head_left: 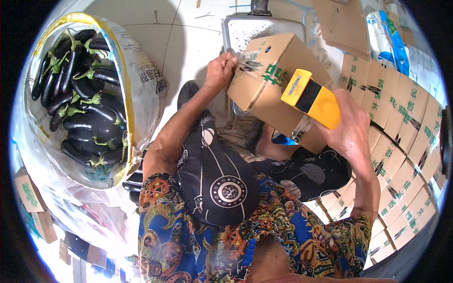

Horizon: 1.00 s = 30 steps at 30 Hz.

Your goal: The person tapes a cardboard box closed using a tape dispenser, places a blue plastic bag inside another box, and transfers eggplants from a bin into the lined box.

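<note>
A brown cardboard box (273, 85) with green printing sits tilted in front of my knees. My left hand (222, 70) is closed at its upper left edge, where shiny clear film or tape shows. In my right hand (347, 125) is a yellow hand tool with a black panel (309, 96), its end over the box's right side; I cannot make out its exact kind. Shiny tape also shows on the box's lower right corner. Behind the box lies a metal-rimmed platform (236, 35), partly covered by it.
At left stands a large plastic-lined bag (125, 94) with a yellow rim, full of dark eggplants (92, 120). Rows of cardboard boxes (401, 122) with green printing cover the right side. A flat cardboard piece (342, 26) lies at the back right. My legs (207, 155) frame the working spot.
</note>
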Tool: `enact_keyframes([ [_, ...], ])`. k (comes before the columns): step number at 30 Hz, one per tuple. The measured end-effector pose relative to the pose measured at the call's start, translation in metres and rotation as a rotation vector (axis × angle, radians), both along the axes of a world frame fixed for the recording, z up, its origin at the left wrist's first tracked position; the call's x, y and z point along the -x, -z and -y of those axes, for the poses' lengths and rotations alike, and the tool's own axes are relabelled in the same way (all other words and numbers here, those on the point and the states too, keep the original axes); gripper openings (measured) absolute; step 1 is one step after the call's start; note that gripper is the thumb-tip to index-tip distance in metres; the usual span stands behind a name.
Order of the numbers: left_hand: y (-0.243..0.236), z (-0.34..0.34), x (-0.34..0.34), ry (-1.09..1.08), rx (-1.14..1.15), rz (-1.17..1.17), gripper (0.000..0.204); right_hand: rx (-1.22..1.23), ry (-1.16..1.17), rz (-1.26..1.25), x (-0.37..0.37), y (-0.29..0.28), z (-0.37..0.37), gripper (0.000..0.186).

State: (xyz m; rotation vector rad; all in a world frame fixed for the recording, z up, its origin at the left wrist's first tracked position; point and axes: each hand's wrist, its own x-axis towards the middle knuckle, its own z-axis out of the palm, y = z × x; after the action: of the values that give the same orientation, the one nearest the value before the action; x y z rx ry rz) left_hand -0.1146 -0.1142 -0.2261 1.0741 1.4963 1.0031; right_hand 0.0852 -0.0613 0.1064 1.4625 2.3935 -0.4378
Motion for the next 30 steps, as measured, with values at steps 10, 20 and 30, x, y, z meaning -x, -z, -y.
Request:
enact_keyframes([
  [10,-0.021,-0.025,0.012,-0.126,-0.074,-0.269,0.018,0.012,0.035,-0.020,0.006,-0.001,-0.004,0.047],
  [20,-0.012,-0.068,-0.016,-0.130,-0.237,-0.136,0.024,0.022,0.168,-0.054,-0.009,0.001,0.006,0.050],
  [30,-0.102,-0.060,-0.019,-0.089,0.007,0.303,0.042,-0.060,0.031,-0.159,-0.019,0.007,0.007,0.047],
])
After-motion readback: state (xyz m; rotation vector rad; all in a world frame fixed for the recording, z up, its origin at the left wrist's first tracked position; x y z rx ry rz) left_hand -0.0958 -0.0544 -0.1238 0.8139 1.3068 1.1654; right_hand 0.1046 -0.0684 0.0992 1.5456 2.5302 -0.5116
